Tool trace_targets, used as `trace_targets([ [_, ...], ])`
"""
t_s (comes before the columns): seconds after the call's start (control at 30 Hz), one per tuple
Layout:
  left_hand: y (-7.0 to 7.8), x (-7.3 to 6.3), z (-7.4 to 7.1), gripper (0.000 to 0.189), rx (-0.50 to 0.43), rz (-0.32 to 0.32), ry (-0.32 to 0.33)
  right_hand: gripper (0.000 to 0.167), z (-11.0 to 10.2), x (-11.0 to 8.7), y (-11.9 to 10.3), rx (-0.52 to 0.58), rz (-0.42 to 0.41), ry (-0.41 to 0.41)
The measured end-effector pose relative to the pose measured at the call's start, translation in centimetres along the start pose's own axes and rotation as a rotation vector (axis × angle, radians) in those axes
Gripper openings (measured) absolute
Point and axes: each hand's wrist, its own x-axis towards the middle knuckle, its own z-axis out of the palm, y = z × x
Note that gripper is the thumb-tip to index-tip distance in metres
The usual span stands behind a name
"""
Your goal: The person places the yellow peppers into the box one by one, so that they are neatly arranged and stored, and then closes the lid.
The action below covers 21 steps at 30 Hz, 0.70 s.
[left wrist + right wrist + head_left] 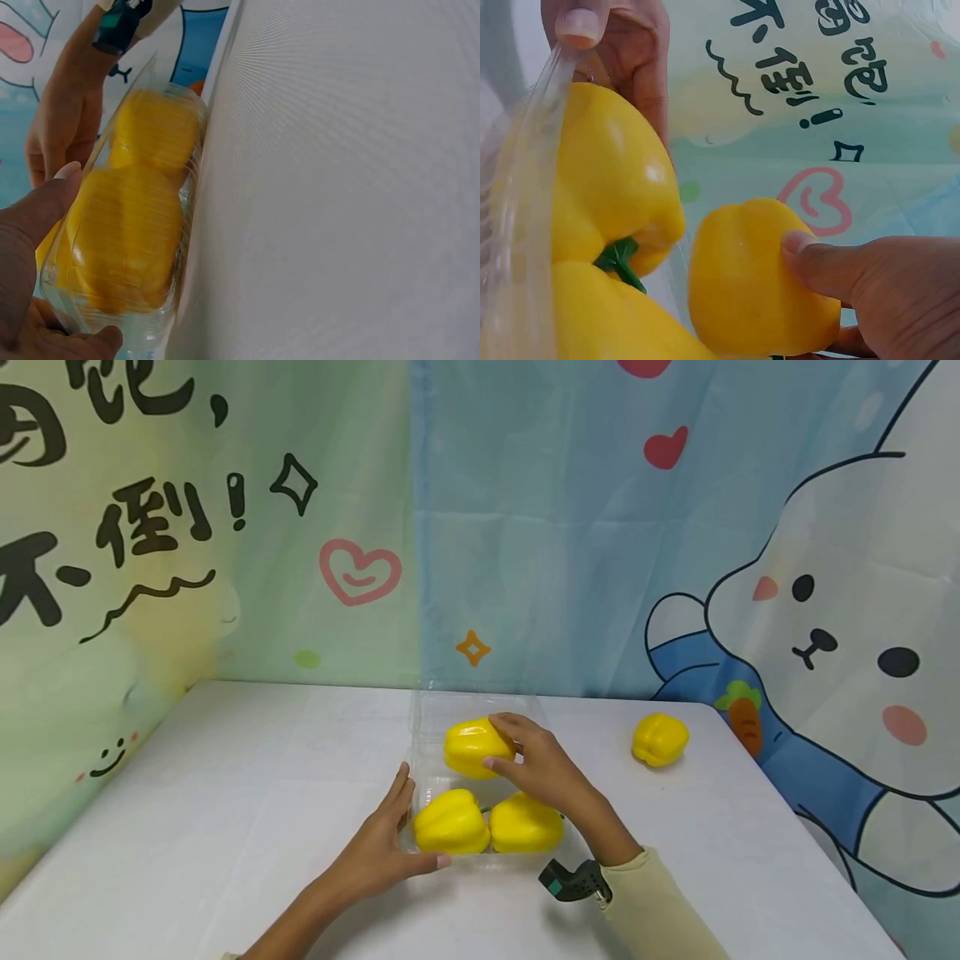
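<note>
In the head view a clear plastic container [435, 783] stands on the table with two yellow bell peppers side by side in its near part, a left one [452, 822] and a right one [527, 823]. My left hand [378, 852] grips its near left corner, with the thumb at the rim in the left wrist view. A third yellow bell pepper [472, 748] is held over the container's far part by my right hand [542, 763], thumb on one side. The right wrist view shows a green stem [620, 262] between the two near peppers.
Another yellow bell pepper [660, 740] lies on the white table [262, 785] at the far right. The container's clear lid [476, 702] stands open toward the back. Behind the table hangs a printed cloth [525, 568]. A dark device [573, 882] is strapped to the right wrist.
</note>
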Motion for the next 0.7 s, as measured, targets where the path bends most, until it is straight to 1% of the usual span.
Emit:
trace_targets([
  [0.13, 0.0, 0.0, 0.1, 0.117, 0.01, -0.001, 0.0, 0.063, 0.5, 0.1, -0.3, 0.008, -0.008, -0.013],
  [0.27, 0.1, -0.1, 0.0, 0.116, 0.013, -0.002, 0.005, 0.063, 1.1, 0.2, -0.6, -0.01, -0.008, -0.04],
  [0.43, 0.3, -0.1, 0.0, 0.116, 0.015, 0.004, 0.006, 0.064, 1.7, 0.3, -0.9, -0.027, -0.006, -0.051],
  [0.6, 0.3, -0.1, -0.1, 0.116, -0.012, 0.0, -0.004, 0.063, 1.8, 0.0, -1.2, -0.057, -0.001, -0.076],
  [0.7, 0.3, -0.1, -0.1, 0.116, -0.016, -0.006, -0.01, 0.063, 2.0, -0.2, -1.1, -0.078, 0.018, -0.093],
])
